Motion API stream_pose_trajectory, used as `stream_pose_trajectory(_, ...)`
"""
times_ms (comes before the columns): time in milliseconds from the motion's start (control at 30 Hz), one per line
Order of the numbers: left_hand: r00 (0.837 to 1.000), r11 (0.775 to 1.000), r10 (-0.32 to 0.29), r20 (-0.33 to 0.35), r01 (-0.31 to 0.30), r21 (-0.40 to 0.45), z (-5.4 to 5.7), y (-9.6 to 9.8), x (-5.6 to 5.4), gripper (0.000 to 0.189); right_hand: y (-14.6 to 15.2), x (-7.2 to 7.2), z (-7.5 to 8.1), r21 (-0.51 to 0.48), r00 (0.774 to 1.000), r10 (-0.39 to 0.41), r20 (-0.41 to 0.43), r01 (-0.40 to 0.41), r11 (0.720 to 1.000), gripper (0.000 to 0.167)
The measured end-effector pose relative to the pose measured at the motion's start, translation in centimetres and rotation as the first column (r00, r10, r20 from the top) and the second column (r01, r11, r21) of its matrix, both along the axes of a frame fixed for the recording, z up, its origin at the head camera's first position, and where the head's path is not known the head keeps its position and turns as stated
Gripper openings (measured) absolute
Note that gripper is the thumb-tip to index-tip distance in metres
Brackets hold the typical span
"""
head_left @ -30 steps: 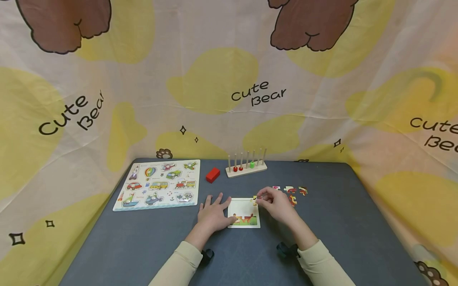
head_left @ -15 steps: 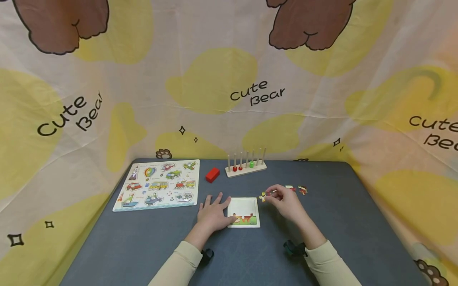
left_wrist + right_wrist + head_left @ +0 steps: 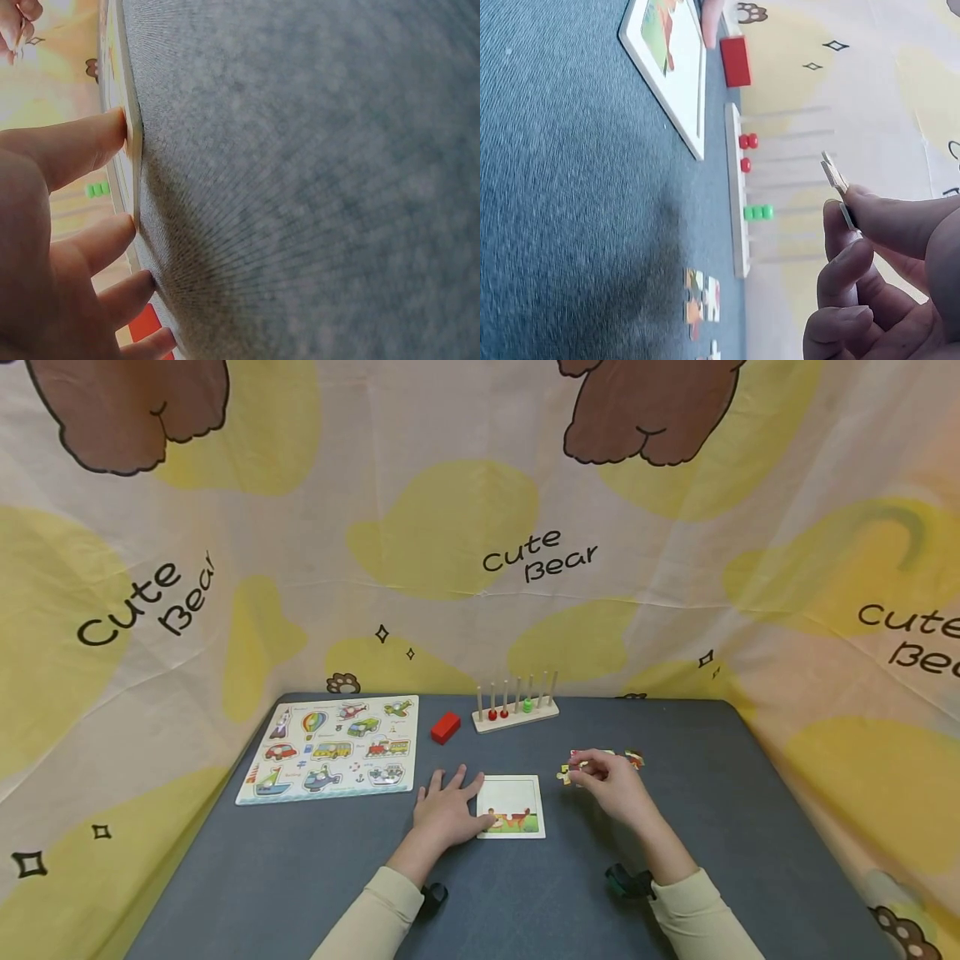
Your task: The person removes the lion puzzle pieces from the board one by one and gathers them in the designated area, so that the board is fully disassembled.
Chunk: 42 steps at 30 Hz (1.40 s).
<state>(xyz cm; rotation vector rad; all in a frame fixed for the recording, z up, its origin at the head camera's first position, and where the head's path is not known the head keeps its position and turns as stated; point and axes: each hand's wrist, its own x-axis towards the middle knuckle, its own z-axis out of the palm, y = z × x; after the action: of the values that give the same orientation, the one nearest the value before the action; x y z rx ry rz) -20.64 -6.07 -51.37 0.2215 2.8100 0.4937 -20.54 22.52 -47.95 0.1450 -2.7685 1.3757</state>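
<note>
My right hand (image 3: 617, 785) pinches a small yellow jigsaw piece (image 3: 563, 774) between thumb and index finger, to the right of a white-framed puzzle board (image 3: 512, 782). In the right wrist view the jigsaw piece (image 3: 835, 176) is seen edge-on, up off the table. Fingers spread, my left hand (image 3: 446, 814) rests at the left side of the board. In the left wrist view its fingertips (image 3: 112, 127) touch the board's rim. An animal picture fills the board's lower part, above which it is plain white. Loose jigsaw pieces (image 3: 703, 296) lie near my right hand, partly hidden by it in the head view.
A large vehicle picture board (image 3: 327, 748) lies at the left of the dark table (image 3: 720, 827). Behind the small board are a red block (image 3: 446, 727) and a wooden peg stand (image 3: 517, 717) with red and green beads. A printed cloth (image 3: 450, 527) hangs behind the table.
My right hand has drawn away from the board's upper right corner to the right, carrying the jigsaw piece over beside the loose ones. My left hand stays where it was.
</note>
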Motion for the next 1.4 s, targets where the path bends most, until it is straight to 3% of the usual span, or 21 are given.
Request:
stream_pose_trajectory(833,1.000,1.000,-0.007,-0.011,0.007,0.008,-0.3,-0.1,-0.1,0.077,4.7,0.0,0.0,0.037,0.996,-0.081,0.041,0.080,0.996,0.024)
stream_pose_trajectory(1400,1.000,1.000,-0.004,-0.021,0.004,0.018,-0.1,-0.1,0.1,0.077,8.3,-0.4,-1.5,0.086,0.993,-0.117,0.036,0.113,0.990,0.028)
